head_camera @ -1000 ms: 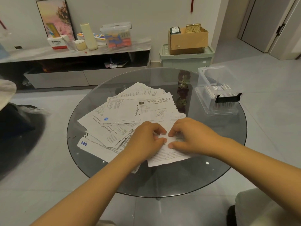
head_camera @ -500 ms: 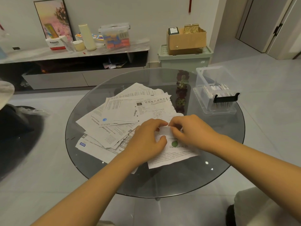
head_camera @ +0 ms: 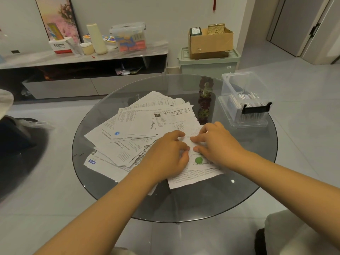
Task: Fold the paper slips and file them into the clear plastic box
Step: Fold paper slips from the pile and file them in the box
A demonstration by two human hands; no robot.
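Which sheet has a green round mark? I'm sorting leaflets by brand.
The sheet under both hands, at the pile's near right edge: its green dot shows between the left hand and right hand. The others show only black or blue print.
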